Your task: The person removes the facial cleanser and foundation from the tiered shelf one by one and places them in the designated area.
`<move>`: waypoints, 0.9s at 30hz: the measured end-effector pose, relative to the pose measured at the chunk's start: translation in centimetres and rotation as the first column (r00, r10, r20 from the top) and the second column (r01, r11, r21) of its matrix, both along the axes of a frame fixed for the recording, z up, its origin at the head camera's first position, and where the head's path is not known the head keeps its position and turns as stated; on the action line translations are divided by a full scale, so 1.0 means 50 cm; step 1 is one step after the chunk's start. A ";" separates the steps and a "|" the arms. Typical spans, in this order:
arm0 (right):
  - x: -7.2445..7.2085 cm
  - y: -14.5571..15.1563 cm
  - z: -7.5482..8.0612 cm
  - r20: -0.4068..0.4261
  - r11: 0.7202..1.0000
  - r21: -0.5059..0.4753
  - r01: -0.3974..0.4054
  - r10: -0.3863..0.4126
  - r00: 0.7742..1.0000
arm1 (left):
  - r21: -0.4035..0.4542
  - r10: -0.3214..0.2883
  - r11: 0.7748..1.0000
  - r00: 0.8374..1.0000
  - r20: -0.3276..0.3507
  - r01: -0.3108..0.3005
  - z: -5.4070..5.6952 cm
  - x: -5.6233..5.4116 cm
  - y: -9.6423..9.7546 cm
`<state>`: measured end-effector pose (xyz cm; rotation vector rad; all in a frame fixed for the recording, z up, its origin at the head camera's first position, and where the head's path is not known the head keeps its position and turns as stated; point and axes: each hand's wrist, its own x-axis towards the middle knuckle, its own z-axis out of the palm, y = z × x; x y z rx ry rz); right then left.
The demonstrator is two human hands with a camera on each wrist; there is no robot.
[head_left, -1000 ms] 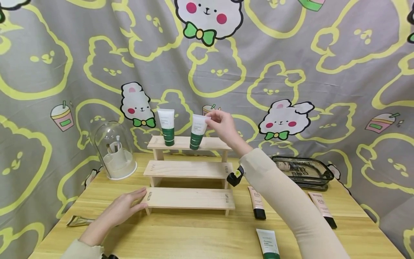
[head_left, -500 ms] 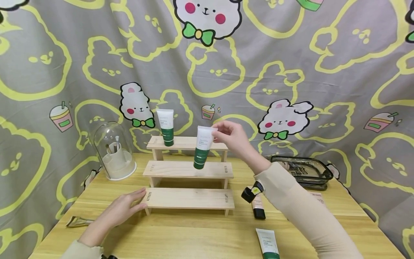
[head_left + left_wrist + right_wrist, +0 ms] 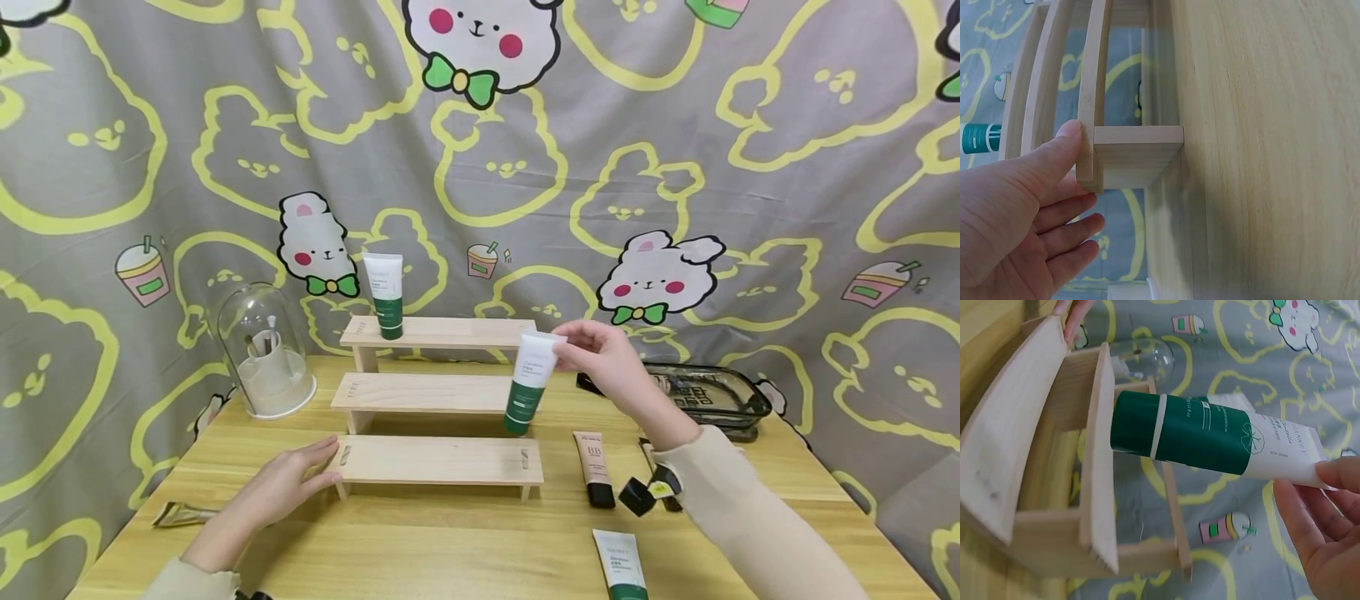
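My right hand [image 3: 607, 367] pinches a white-and-green cosmetic tube [image 3: 532, 379] by its flat white end, thumb and fingertips at the crimp. The tube tilts, green cap down, in front of the right end of a three-step wooden display shelf [image 3: 442, 460]. In the right wrist view the tube's green cap [image 3: 1135, 425] points toward the shelf boards. My left hand [image 3: 281, 487] holds the left end of the lowest step, with the thumb [image 3: 1063, 140] on its front edge and the other fingers loosely bent. A matching tube [image 3: 386, 296] stands upright on the top step's left side.
Another white-and-green tube [image 3: 621, 567] lies at the front right. A pink BB cream tube [image 3: 594, 471] lies right of the shelf. A clear black-edged case [image 3: 705, 402] sits behind my right sleeve. A clear dome with brushes [image 3: 266, 354] stands back left, a gold-toned item [image 3: 183, 514] at left.
My right hand has lifted the tube off the top step and brought it forward, down and to the right. My left hand has stayed at the lowest step.
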<state>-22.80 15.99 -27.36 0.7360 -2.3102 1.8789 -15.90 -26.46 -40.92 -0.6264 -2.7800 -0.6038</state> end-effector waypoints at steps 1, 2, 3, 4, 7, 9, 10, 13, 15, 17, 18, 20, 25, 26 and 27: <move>0.002 0.011 -0.005 0.009 1.000 0.006 0.005 -0.005 1.000 | 0.001 0.002 1.000 1.000 0.003 -0.002 0.000 0.000 0.000; 0.004 0.022 -0.011 0.019 1.000 0.011 0.010 -0.011 1.000 | 0.001 0.003 1.000 1.000 0.005 -0.003 0.001 0.000 0.000; 0.006 0.033 -0.017 0.031 1.000 0.016 0.016 -0.016 0.999 | 0.000 0.002 1.000 1.000 0.009 -0.002 0.002 0.001 0.000; 0.008 0.043 -0.023 0.042 1.000 0.020 0.018 -0.019 0.999 | 0.007 0.006 1.000 1.000 0.021 -0.006 0.003 0.001 0.000; 0.014 0.074 -0.043 0.063 0.999 0.038 0.018 -0.021 0.998 | 0.006 0.012 1.000 0.999 0.038 -0.012 0.006 0.003 0.000; 0.019 0.095 -0.058 0.079 0.999 0.050 0.012 -0.016 0.997 | 0.006 0.011 1.000 0.999 0.045 -0.011 0.007 0.004 0.000; 0.021 0.105 -0.065 0.087 0.998 0.056 0.008 -0.013 0.996 | 0.006 0.011 1.000 0.999 0.047 -0.011 0.008 0.004 0.000; 0.029 0.135 -0.086 0.112 0.997 0.084 0.002 -0.011 0.994 | 0.007 0.012 1.000 0.999 0.048 -0.012 0.007 0.004 0.001; 0.036 0.154 -0.098 0.137 0.995 0.102 0.005 -0.019 0.990 | 0.007 0.012 1.000 0.999 0.048 -0.013 0.006 0.004 0.001; 0.044 0.175 -0.112 0.158 0.991 0.131 0.003 -0.024 0.987 | 0.007 0.010 1.000 0.999 0.047 -0.010 0.006 0.004 0.002; 0.048 0.185 -0.119 0.169 0.990 0.145 -0.001 -0.024 0.985 | 0.005 0.011 1.000 0.999 0.047 -0.011 0.005 0.004 0.002; 0.054 0.206 -0.133 0.195 0.986 0.166 -0.014 -0.019 0.981 | 0.005 0.006 1.000 0.999 0.045 -0.006 0.006 0.004 0.002; 0.060 0.256 -0.167 0.263 0.981 0.163 -0.109 0.064 0.963 | 0.003 0.004 1.000 0.999 0.045 -0.004 0.007 0.003 0.002; 0.060 0.266 -0.174 0.274 0.978 0.156 -0.137 0.090 0.957 | 0.003 0.003 1.000 0.999 0.046 -0.003 0.007 0.003 0.002; 0.060 0.275 -0.179 0.290 0.976 0.147 -0.163 0.115 0.950 | 0.002 0.003 1.000 0.999 0.047 -0.003 0.006 0.003 0.002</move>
